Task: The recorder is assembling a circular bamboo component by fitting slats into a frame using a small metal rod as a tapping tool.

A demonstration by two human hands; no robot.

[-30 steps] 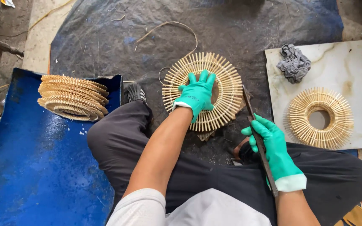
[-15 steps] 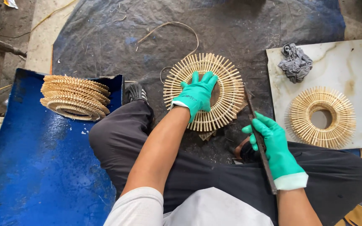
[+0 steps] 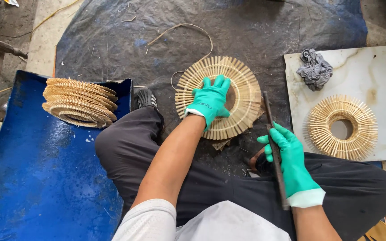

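Almost nothing has shifted since the earlier frames: my left hand [image 3: 210,103] stays flat on the bamboo-slat ring [image 3: 220,97], and my right hand [image 3: 289,160] keeps its hold on the long dark metal rod [image 3: 274,149], which has tilted only a touch nearer to upright along my wrist. I judge this a pause with the ring pinned down, not a stroke in progress.

Both hands wear green gloves. Left fingers [image 3: 222,85] are spread over the ring's inner edge, half covering its round centre hole; the ring lies on the dark plastic sheet [image 3: 112,49] on the floor, just ahead of my crossed legs. Right fingers [image 3: 269,140] are curled shut around the rod, whose tip points up toward the ring's right rim but sits apart from it.

A loose cane strip [image 3: 188,33] loops away from the ring's upper left. To my left, a stack of finished slat rings [image 3: 79,102] rests on the blue curved sheet [image 3: 36,178]. To my right, one more ring [image 3: 341,127] lies on a pale marble slab [image 3: 380,67], with a crumpled grey rag [image 3: 314,69] near its top corner.
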